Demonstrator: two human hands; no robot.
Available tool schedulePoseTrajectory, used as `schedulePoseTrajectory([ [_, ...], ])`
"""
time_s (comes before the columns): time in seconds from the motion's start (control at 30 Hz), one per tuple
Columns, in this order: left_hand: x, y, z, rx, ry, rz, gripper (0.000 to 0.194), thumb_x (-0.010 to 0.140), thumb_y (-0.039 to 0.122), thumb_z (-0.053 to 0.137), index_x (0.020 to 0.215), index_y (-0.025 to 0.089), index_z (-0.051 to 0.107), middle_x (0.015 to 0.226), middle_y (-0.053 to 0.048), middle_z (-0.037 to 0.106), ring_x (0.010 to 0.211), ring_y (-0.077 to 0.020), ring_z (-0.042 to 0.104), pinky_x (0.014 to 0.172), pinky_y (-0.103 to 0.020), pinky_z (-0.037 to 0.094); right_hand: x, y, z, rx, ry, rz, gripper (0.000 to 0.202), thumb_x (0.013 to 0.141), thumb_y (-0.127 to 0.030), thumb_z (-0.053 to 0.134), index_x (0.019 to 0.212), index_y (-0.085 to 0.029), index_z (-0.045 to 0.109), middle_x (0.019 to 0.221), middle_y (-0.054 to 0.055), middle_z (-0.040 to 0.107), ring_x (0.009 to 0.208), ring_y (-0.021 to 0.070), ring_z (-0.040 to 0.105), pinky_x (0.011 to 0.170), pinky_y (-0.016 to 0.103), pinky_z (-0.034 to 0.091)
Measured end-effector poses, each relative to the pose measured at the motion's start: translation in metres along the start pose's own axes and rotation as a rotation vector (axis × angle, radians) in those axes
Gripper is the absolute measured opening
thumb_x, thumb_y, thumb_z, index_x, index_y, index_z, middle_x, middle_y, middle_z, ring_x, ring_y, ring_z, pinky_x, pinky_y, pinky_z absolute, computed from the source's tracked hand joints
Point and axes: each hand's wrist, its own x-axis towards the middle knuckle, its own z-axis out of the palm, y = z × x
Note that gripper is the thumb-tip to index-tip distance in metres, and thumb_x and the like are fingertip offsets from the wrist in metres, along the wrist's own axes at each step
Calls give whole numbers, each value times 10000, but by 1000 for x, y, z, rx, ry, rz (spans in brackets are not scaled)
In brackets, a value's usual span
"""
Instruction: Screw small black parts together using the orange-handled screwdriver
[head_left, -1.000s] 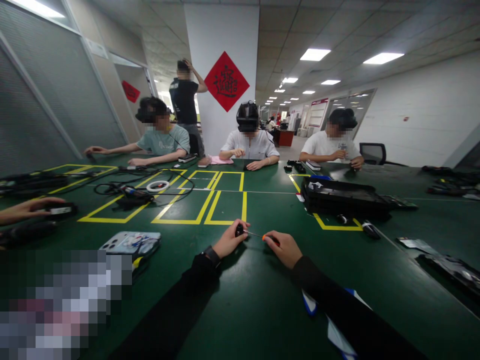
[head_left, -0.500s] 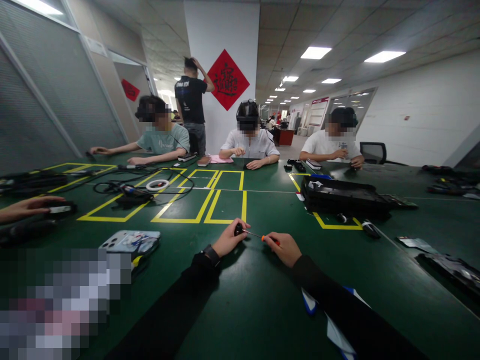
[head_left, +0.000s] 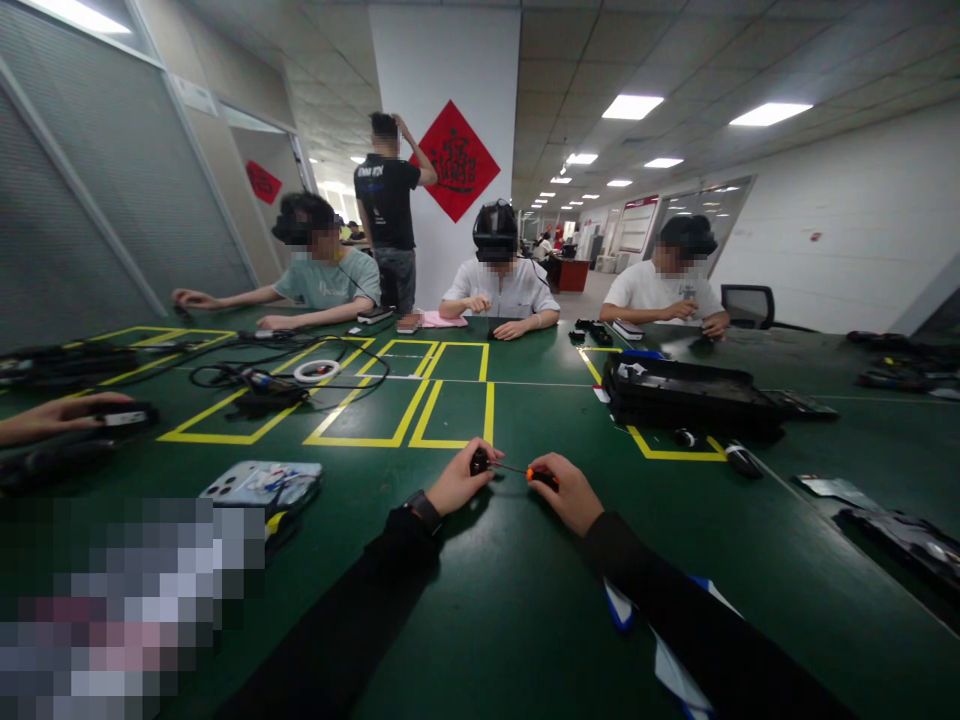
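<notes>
Over the green table [head_left: 517, 600], my left hand [head_left: 461, 478] is closed on a small dark round part [head_left: 479, 461], held between thumb and fingers. My right hand [head_left: 571, 492] grips a screwdriver [head_left: 541, 478] with an orange and black handle. Its thin metal shaft points left, and the tip meets the dark part or lies very near it; the exact contact is too small to tell. Both hands are a short way in front of the yellow tape rectangles.
A phone in a patterned case [head_left: 262, 484] lies at left, near another person's hand [head_left: 71, 415] on a dark device. Cables [head_left: 259, 380] and a white tape roll [head_left: 316, 371] lie beyond. A black open case [head_left: 682, 390] stands right. Blue-white packets [head_left: 679, 670] lie by my right forearm.
The fingers of my right hand have shifted on the screwdriver's handle, which now sits slightly to the right and more turned. My left hand has barely moved. The standing person's raised arm has shifted slightly.
</notes>
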Motion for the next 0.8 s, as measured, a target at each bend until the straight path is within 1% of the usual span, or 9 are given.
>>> schedulePoseTrajectory([
  [0.27, 0, 2, 1, -25, 3, -16, 250, 665, 4, 473, 860, 157, 446, 1004, -57, 565, 941, -141, 549, 894, -368, 392, 1, 2, 1, 12, -3, 15, 156, 756, -215, 539, 909, -185, 544, 871, 45, 553, 815, 165, 512, 753, 316, 417],
  [0.4, 0, 0, 1, -22, 3, -4, 242, 669, 11, 482, 857, 159, 444, 991, -54, 569, 943, -142, 548, 897, -366, 390, 0, 2, 0, 17, -10, 6, 156, 755, -206, 540, 909, -183, 542, 871, 44, 551, 817, 162, 510, 755, 310, 416],
  [0.57, -1, -1, 2, 0, 1, -16, 227, 676, 45, 520, 859, 159, 449, 981, -56, 572, 883, -136, 562, 857, -352, 411, 0, 1, 2, 22, -13, 9, 157, 758, -226, 540, 909, -182, 548, 863, 44, 551, 809, 159, 511, 747, 305, 415],
  [0.7, -1, -2, 2, 0, 2, -23, 215, 687, 77, 538, 865, 159, 447, 978, -57, 572, 866, -133, 565, 843, -350, 417, 1, -2, 1, -47, -20, 5, 183, 783, -272, 514, 933, -175, 556, 875, 59, 556, 839, 170, 501, 765, 314, 399],
  [0.8, 0, -5, 2, -12, 2, -8, 195, 702, 98, 537, 859, 162, 442, 976, -56, 573, 859, -130, 566, 843, -350, 418, 1, -4, 0, -128, -45, 6, 180, 829, -289, 440, 846, -176, 579, 835, 60, 560, 828, 170, 492, 758, 311, 386],
])
